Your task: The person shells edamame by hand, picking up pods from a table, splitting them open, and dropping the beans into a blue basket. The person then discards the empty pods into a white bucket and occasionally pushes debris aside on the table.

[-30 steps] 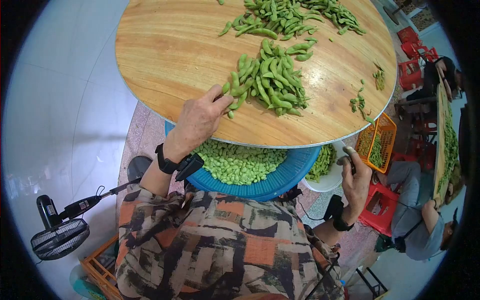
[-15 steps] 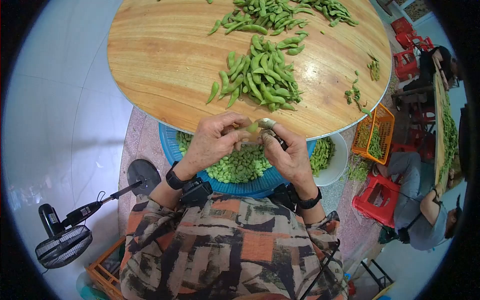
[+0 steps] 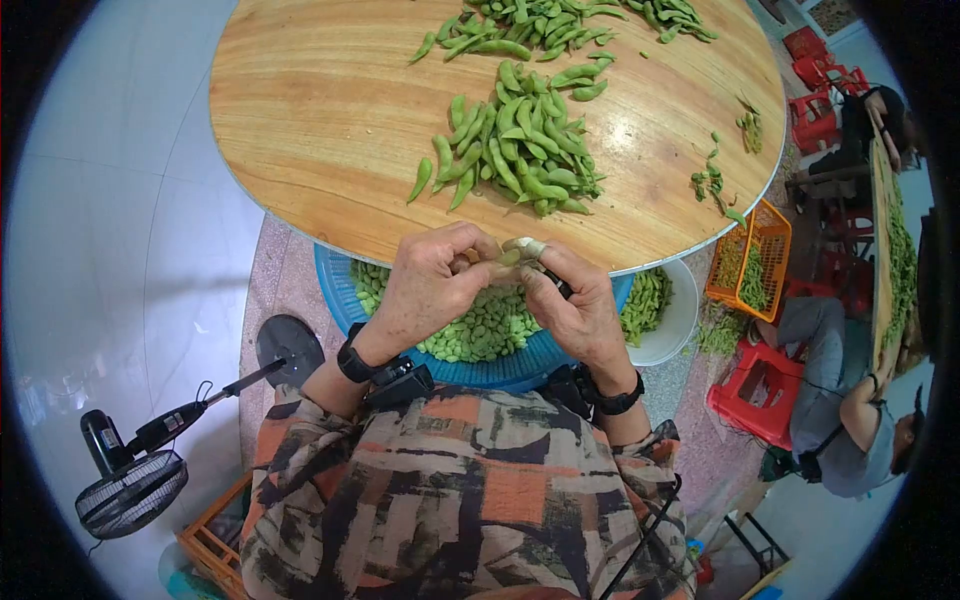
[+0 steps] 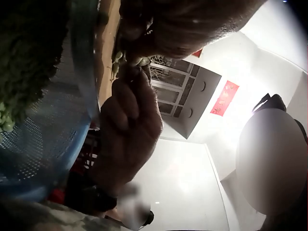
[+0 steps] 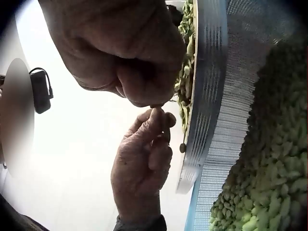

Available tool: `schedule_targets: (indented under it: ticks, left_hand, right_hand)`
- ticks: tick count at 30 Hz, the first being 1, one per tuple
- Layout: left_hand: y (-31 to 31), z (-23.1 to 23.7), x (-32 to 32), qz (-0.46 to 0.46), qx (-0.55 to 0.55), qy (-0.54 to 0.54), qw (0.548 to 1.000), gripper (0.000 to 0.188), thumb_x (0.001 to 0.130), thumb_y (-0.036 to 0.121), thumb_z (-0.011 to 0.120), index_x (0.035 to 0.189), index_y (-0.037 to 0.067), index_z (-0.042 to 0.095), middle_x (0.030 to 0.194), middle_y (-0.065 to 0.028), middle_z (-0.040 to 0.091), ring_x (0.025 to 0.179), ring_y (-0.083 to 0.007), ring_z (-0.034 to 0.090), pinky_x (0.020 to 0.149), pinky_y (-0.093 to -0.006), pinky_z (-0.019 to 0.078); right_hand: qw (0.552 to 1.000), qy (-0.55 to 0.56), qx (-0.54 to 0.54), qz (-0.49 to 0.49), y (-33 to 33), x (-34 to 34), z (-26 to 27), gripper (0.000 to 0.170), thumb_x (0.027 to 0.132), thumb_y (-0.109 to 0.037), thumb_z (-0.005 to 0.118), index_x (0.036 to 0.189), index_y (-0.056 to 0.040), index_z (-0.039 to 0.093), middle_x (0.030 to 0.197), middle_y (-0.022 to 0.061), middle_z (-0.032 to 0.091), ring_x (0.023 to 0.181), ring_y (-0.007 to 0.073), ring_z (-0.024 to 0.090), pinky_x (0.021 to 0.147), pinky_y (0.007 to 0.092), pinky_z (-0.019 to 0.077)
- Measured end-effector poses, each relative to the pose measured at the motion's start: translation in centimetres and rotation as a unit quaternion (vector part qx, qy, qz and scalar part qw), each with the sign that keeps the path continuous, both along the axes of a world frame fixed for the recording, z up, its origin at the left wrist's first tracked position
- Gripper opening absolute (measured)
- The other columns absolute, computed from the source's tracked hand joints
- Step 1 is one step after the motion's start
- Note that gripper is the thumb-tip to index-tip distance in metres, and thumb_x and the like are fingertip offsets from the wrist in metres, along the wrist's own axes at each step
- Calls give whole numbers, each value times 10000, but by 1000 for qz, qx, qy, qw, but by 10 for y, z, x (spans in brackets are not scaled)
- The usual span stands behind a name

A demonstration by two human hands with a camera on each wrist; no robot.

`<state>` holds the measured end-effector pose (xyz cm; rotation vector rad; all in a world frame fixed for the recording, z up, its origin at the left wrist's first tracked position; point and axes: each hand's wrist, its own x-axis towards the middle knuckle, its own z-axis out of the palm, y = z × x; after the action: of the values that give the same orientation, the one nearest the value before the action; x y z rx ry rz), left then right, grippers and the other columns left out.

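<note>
Over the front edge of the round wooden table (image 3: 320,130), my two hands meet at a green edamame pod (image 3: 510,257). My left hand (image 3: 430,275) pinches one end between thumb and fingers. The right hand (image 3: 578,305) grips the other end, a pale covering on its index finger and a small dark object, of a kind I cannot tell, partly hidden in its grip. Below them is a blue mesh basket (image 3: 328,290) full of shelled green beans (image 3: 485,330). A pile of edamame pods (image 3: 520,150) lies on the table just beyond.
More pods (image 3: 530,30) lie farther back, with scraps (image 3: 710,180) at right. A white bucket (image 3: 680,325) with green pods or shells and an orange crate (image 3: 755,285) stand right, near a red stool (image 3: 750,395). A black fan (image 3: 130,490) is left; a seated person (image 3: 850,450) far right.
My left hand has come back from the pile with a pod. My right hand has swung in from beside the bucket to meet it; lately the hands stay together, working the pod.
</note>
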<state>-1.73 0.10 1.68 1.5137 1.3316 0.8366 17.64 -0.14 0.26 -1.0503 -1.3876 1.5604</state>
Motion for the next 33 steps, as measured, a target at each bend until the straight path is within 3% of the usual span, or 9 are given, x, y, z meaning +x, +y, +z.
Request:
schedule_targets:
  ticks: [4,6,10,11,13,20,22,24,33]
  left_hand:
    - [1,0,-2,5,-122,-98,988,121,820,-24,727,907,-18,642,771,-26,646,632,-42,597,526,-194,451]
    - [2,0,-8,-36,-300,-351,886,151,826,-9,739,919,1,621,730,5,599,594,-24,545,499,-188,404]
    - [-2,0,4,-48,-292,-383,875,160,844,-2,729,936,20,600,709,21,571,561,-23,513,488,-185,378]
    - [-4,0,9,-41,-237,-304,922,146,875,51,716,952,11,600,716,22,573,569,-25,503,489,-186,367]
    - [-5,2,11,-34,-180,-221,958,160,905,105,703,969,1,600,724,23,574,576,-26,493,490,-186,355]
    - [-1,-8,1,-40,-214,-252,943,144,969,133,624,1011,-5,632,782,-13,608,587,-57,528,478,-188,362]
    - [-1,-8,5,-8,-180,-285,942,148,969,135,623,1014,-6,637,784,-23,619,586,-63,533,473,-191,369]
    - [0,-3,6,44,-248,-407,878,129,963,113,624,989,-13,633,798,-57,639,620,-83,587,508,-195,449]
    - [-7,-19,18,56,-174,-461,868,147,977,98,583,1091,6,569,932,-103,665,725,-168,666,570,-244,531]
  right_hand:
    - [996,51,-69,20,2,8,2,251,942,-12,556,1178,42,622,834,7,544,617,55,511,521,205,387]
    - [979,130,-154,34,4,16,3,241,940,-10,558,1166,40,628,831,2,543,616,53,507,519,203,383]
    - [965,157,-208,22,3,18,8,205,932,-3,560,1115,38,643,820,7,555,606,62,501,525,211,392]
    - [965,158,-209,22,2,16,8,205,932,-3,560,1115,38,643,820,7,555,606,62,501,525,211,392]
    - [1000,-16,25,-11,0,9,9,200,918,9,562,1098,36,645,823,27,569,623,74,523,547,226,416]
    - [993,-66,97,-13,3,10,9,235,880,28,599,1110,23,646,842,79,596,725,132,603,620,257,475]
    - [966,-123,221,-59,4,5,12,282,858,-1,663,1139,17,643,870,94,615,753,162,619,650,268,493]
    - [965,-123,218,-77,4,2,9,315,846,-17,690,1155,17,638,880,97,623,758,161,621,659,267,495]
    - [989,-71,87,-94,-5,0,3,373,839,-42,728,1190,28,622,887,77,649,776,101,601,677,240,488]
